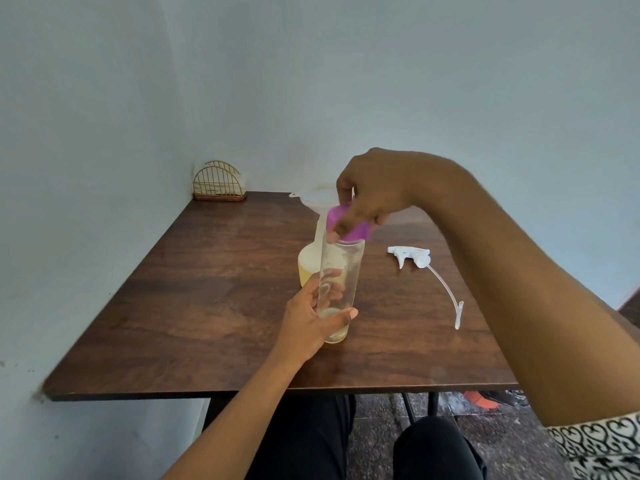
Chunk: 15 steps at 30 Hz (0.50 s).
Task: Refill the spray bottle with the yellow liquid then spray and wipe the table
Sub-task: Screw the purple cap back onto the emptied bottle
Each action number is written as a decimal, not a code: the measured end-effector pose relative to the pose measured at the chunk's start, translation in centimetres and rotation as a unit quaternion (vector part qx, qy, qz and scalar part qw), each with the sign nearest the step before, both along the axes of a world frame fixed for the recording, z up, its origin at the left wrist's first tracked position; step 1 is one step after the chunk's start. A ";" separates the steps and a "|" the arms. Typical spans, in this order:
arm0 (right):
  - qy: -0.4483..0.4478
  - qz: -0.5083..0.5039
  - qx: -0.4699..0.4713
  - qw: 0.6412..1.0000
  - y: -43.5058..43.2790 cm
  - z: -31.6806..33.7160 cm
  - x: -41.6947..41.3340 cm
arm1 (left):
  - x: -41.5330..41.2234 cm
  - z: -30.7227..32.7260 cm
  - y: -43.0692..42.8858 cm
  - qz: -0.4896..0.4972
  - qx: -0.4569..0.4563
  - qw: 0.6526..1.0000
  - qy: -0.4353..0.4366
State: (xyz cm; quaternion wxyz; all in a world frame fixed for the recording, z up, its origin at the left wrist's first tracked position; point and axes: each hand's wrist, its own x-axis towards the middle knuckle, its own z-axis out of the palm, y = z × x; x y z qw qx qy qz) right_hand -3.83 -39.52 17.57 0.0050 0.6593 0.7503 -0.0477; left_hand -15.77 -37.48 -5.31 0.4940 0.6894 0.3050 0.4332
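1. Dark brown wood-grain desk [194, 306], set into a corner between pale blue walls; it carries everything listed below.
2. Tall, clear cylindrical container [346, 268], near the middle of the desk and leaning slightly; a thin layer of yellow liquid lies at its bottom.
3. Right hand [374, 192], reaching in from above, fingers curled and pinching a small purple plastic cap [358, 233] at the container's mouth.
4. Left hand [311, 320], thumb and fingers wrapped round the lower half of the clear container and gripping it.
5. Translucent white plastic spray bottle [306, 265], just behind the clear container and partly hidden by it; yellow liquid fills its lower part.
6. White trigger spray head with a long curved dip tube [414, 256], lying on the desk to the right, apart from the spray bottle.
7. White plastic funnel [317, 199], its stem seated in the neck of the spray bottle.
8. Gold wire half-round holder [218, 183], at the far left corner of the desk against the wall.
9. The purple cap sits tilted over the container's rim, partly covered by the fingers.
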 end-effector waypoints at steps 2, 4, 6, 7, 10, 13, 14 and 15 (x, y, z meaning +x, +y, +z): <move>-0.050 -0.036 0.058 0.996 -0.2 -0.8 -1.0 | -0.1 0.1 0.0 0.000 -0.003 1.000 0.000; -0.073 -0.057 0.129 0.987 -0.3 -1.4 -0.9 | -0.1 0.1 0.0 -0.005 -0.003 1.000 0.003; -0.013 -0.063 0.155 0.986 -0.4 -1.1 0.2 | -0.1 0.1 0.1 -0.009 -0.003 1.000 0.003; 0.034 -0.042 0.144 0.988 -0.5 -0.8 0.9 | -0.1 0.0 0.1 -0.010 -0.001 1.000 0.003; 0.094 0.079 0.036 0.992 -1.0 -0.2 2.7 | -0.1 -0.1 0.2 -0.010 0.001 1.000 0.005; 0.122 0.106 -0.044 0.986 -1.1 -0.4 2.9 | -0.1 -0.2 0.3 -0.008 0.002 1.000 0.012; 0.109 0.096 -0.022 0.989 -0.9 -0.6 2.6 | -0.1 -0.2 0.3 -0.008 0.002 1.000 0.013; 0.087 0.077 0.006 0.993 -0.6 -0.9 2.1 | -0.1 -0.2 0.3 -0.009 0.002 1.000 0.013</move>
